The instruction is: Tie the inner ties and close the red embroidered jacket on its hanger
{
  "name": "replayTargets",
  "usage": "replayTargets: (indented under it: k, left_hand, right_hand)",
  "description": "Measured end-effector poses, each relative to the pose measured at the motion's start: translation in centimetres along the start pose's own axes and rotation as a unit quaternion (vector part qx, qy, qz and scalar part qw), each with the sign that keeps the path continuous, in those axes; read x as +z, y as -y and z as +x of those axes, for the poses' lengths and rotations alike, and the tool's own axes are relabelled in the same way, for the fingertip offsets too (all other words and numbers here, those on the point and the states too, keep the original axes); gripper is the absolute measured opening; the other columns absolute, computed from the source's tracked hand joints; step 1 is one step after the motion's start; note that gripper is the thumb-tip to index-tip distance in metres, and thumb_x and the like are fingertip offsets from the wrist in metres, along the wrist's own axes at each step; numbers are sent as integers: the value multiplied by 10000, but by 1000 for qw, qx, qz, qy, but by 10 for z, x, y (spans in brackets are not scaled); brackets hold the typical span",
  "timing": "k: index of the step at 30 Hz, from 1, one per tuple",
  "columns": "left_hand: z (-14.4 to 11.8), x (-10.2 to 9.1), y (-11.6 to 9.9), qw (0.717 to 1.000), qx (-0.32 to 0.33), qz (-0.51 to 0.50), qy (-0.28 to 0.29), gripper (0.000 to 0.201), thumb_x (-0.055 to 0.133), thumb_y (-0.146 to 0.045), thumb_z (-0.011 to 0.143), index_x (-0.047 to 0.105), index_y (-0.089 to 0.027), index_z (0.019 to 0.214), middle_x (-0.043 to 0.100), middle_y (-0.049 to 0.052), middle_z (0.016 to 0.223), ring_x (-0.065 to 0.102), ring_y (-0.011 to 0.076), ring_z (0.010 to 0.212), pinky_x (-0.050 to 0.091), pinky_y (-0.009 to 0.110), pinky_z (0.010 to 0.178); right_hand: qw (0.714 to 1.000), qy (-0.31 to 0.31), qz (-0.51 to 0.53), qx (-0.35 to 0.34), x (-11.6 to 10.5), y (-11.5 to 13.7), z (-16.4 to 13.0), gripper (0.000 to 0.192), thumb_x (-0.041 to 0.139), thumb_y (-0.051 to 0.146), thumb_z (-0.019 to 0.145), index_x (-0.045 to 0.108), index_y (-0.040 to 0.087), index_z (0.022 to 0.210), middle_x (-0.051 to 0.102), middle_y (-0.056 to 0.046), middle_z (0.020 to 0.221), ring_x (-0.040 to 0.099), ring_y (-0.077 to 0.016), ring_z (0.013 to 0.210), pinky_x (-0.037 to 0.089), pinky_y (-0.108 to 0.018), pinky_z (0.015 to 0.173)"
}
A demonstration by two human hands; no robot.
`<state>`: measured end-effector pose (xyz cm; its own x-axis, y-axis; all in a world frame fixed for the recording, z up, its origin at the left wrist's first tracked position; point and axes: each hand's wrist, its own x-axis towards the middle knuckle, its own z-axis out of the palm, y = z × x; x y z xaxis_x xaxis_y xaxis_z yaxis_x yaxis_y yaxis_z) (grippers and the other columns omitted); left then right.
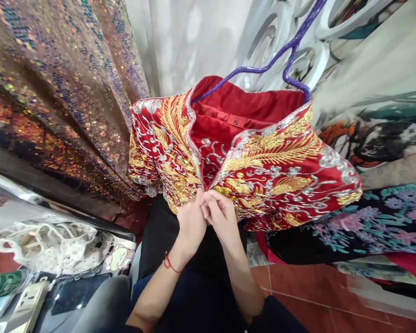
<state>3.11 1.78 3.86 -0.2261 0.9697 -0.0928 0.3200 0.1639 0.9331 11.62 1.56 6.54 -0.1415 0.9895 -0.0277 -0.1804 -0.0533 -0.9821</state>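
Head view: on a glossy purple hanger (251, 70), a red jacket embroidered in gold and silver (287, 185) is pinched together at the front by the left hand (191, 223) and right hand (223, 213), open above them, its lower front partly hidden.

Probable clothing shop: jacket (287, 171), sequinned cloth (93, 97)

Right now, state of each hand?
Left hand: closed, holding the red jacket at its front; fingertips partly hidden.
Right hand: closed in a pinch at the same spot.
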Motion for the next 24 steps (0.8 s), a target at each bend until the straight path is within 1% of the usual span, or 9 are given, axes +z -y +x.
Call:
replayTargets:
  k: [1,2,3,4,7,9,11,19,24]
  left_hand:
    - [-1,0,-3,998,-1,60,12,38,661,-204,848,637,-178,831,466,-12,530,496,166,489,300,269,584]
    - [-2,0,-6,989,6,145,30,53,636,-219,869,650,-168,863,506,3,554,540,177,516,321,265,589]
    - [-3,0,-8,972,13,229,50,100,594,-233,898,660,-159,906,562,24,596,592,193,560,347,262,596]
    - [-4,-1,-10,955,18,286,70,152,547,-239,926,666,-150,954,619,49,655,642,211,619,374,261,607]
    - [-7,-3,-14,912,31,392,114,276,413,-231,985,655,-132,1074,713,99,795,722,238,777,436,263,637]
    - [-8,-3,-14,901,41,416,118,302,383,-224,996,645,-127,1113,728,105,806,736,234,797,451,263,634]
    - [-8,-3,-12,899,52,421,109,313,373,-229,1003,637,-130,1138,733,99,793,741,225,774,453,261,622]
    - [-11,-2,-4,917,77,380,90,306,393,-274,1021,654,-144,1112,737,76,740,744,213,735,417,256,588]
    - [-10,-4,-10,900,65,420,97,317,381,-249,1020,663,-131,1104,754,102,822,747,234,757,426,274,590]
  right_hand:
    - [1000,-7,3,-11,2,4,0,390,568,511,937,567,201,701,416,76,492,316,-55,417,233,-195,418]
    - [1000,-13,6,-20,4,8,0,386,563,508,944,573,201,710,422,73,502,318,-54,416,235,-196,416]
    - [999,-18,8,-29,6,12,1,381,560,504,950,580,201,719,429,71,509,319,-53,416,237,-198,415]
    - [999,-21,8,-38,7,16,2,378,558,501,954,588,200,729,437,70,514,318,-52,413,240,-200,413]
    - [998,-27,8,-60,10,27,5,373,556,492,961,606,195,742,457,66,524,317,-48,404,241,-201,404]
    - [997,-28,9,-73,11,32,7,368,553,483,966,615,191,750,470,64,533,325,-43,401,246,-195,399]
    - [996,-27,13,-82,12,36,7,359,550,474,970,623,189,763,479,65,540,333,-40,397,257,-190,394]
    - [993,-21,33,-107,15,50,10,329,549,435,977,619,184,776,505,75,542,354,-18,348,258,-165,350]
    - [992,-26,46,-116,20,62,16,324,541,427,977,613,184,774,521,80,532,353,-11,298,214,-159,302]
